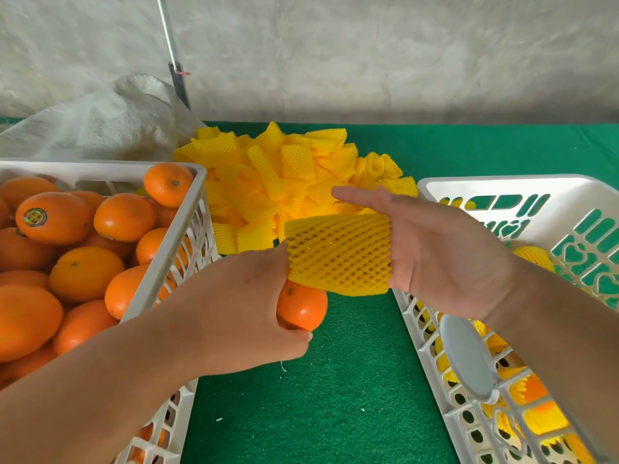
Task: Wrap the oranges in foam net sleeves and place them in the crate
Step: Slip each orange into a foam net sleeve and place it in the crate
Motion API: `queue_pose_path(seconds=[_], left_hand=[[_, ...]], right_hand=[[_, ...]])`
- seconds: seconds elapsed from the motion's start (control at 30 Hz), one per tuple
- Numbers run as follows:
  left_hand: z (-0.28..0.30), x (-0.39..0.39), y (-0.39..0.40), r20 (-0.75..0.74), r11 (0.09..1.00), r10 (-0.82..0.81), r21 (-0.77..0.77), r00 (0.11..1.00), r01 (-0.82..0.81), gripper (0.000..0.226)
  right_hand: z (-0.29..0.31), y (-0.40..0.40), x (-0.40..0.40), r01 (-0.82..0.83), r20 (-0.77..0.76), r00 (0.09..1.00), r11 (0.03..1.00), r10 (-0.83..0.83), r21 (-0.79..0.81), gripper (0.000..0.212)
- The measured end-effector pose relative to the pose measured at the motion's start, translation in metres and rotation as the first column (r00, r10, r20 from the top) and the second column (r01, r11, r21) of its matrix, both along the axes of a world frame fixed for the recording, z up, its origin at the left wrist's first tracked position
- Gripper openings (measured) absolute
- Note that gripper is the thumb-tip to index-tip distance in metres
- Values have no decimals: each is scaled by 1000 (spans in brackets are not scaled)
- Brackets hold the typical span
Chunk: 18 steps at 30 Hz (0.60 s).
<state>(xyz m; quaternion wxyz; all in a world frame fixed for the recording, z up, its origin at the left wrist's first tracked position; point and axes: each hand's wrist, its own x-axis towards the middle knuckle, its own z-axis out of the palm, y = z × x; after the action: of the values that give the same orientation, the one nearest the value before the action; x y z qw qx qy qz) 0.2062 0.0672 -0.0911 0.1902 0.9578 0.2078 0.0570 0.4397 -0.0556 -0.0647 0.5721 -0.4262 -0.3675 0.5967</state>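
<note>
Orange point(303, 308) gripped in left hand point(234, 316), fingers and thumb curled round the fruit, stem end facing up; only the right part of the fruit visible past the knuckles. Held above green felt table covering point(335, 396), between the two crates.

Foam net sleeve point(338, 254), yellow, slipped over the fingers of right hand point(445, 256) and stretched wide into an open tube. Right-hand fingers straight and spread inside the sleeve; index fingertip point(341, 195) projecting past the far edge of the sleeve, thumb outside it. Sleeve's left edge touching the left-hand knuckles, directly above the orange. Whether the left-hand fingertips pinch that edge: cannot tell.

Supply crate point(197, 209), white plastic, to the outer side of the left hand, filled with unwrapped oranges point(87, 279); one fruit bearing a round sticker point(34, 217).

Receiving crate point(502, 185), white plastic, beneath and beyond the right wrist. Contains wrapped oranges point(532, 257), visible partly through the slotted wall and partly behind the forearm. Round white handle piece point(465, 360) on the near rim, just below the right wrist.

Heap of spare sleeves point(284, 169), yellow, on the felt beyond both hands, between the crates.

Woven sack point(110, 125), pale, beyond the supply crate. Thin rod point(174, 61) leaning against concrete wall point(402, 55) behind the sack
</note>
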Motion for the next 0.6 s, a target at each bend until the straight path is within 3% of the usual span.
queue_pose_path(seconds=[0.23,0.37,0.53,0.6], left_hand=[[0,0,0,-46,999,-10,41,999,12,103],[4,-1,-5,-10,998,7,66,1000,-7,114],[7,1,-6,82,999,39,15,996,-41,111],[9,1,-6,125,995,101,-25,987,-99,98]], right_hand=[[8,-3,1,-10,-100,995,1000,11,12,56],[5,-1,-1,27,-76,997,999,-25,18,57],[3,3,-4,115,-21,993,993,-115,20,58],[0,4,-4,148,14,989,989,-148,16,59]])
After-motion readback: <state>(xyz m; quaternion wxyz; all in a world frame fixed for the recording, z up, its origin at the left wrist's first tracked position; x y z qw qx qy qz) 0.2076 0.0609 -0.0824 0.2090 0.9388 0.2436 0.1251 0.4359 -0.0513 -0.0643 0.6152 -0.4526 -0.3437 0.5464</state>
